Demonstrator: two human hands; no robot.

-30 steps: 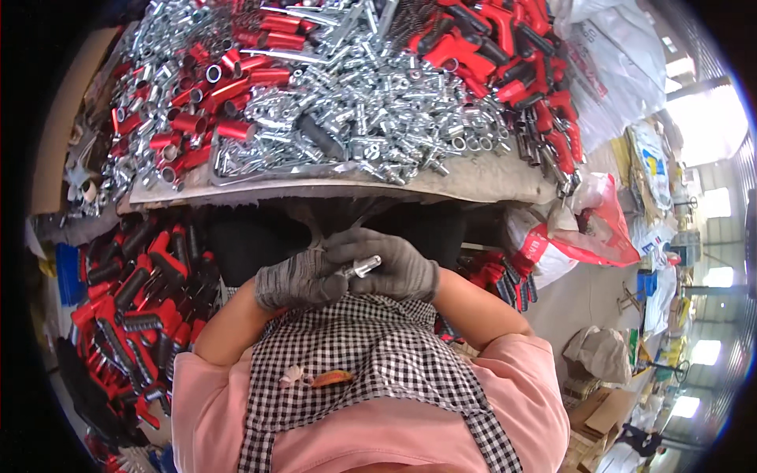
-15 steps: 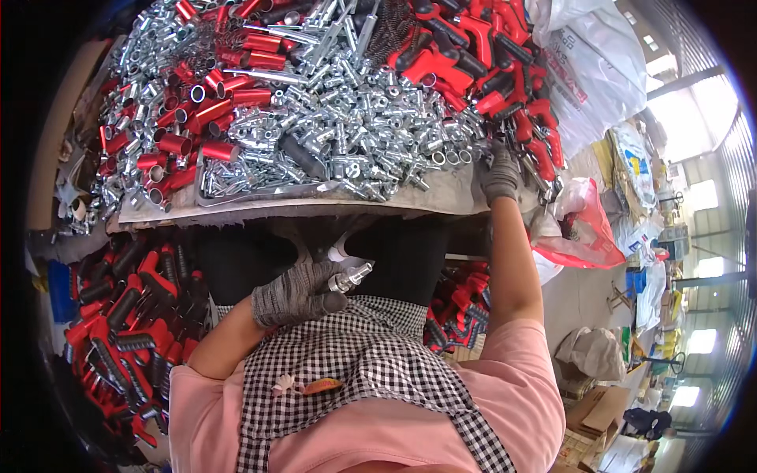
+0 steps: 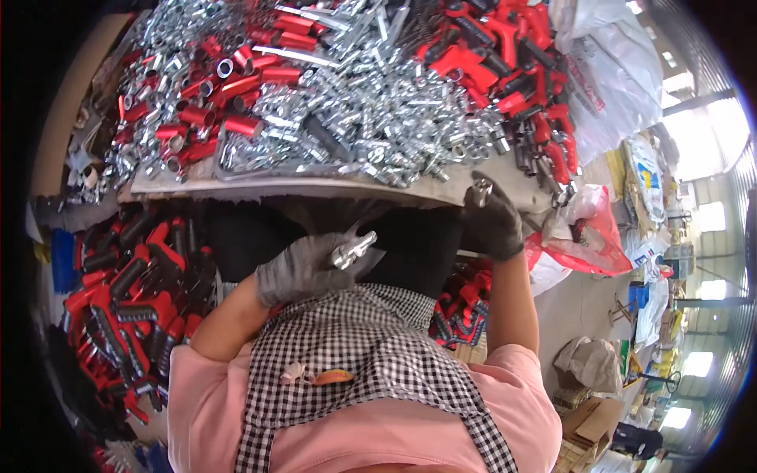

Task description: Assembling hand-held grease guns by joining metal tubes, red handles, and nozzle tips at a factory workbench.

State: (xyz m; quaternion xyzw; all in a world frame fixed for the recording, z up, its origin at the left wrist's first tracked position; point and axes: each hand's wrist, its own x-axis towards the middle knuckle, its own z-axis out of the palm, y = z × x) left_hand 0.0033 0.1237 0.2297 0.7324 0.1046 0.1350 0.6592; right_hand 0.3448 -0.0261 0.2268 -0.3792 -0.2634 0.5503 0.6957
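In front of my lap, my left hand (image 3: 303, 270) in a grey knit glove is closed round a shiny metal fitting (image 3: 355, 249), whose narrower end points up and right. My right hand (image 3: 495, 225), gloved too, is just off the table's front edge at the right. Its fingers pinch a small silver metal part (image 3: 479, 192), blurred by motion. Beyond both hands, a heap of loose silver metal fittings (image 3: 394, 118) covers the table, with red metal sleeves (image 3: 240, 124) mixed in at the left.
Red and black pistol-shaped handles (image 3: 465, 67) are piled at the table's right rear. More handles (image 3: 134, 292) lie below the table's left side. A white plastic bag (image 3: 615, 87) and a red-and-white bag (image 3: 591, 236) stand at the right. The table's front edge (image 3: 315, 183) runs before me.
My right hand has come back from the right side of the heap toward me, with a small metal part now in its fingers. My left hand has shifted slightly up and right with its fitting.
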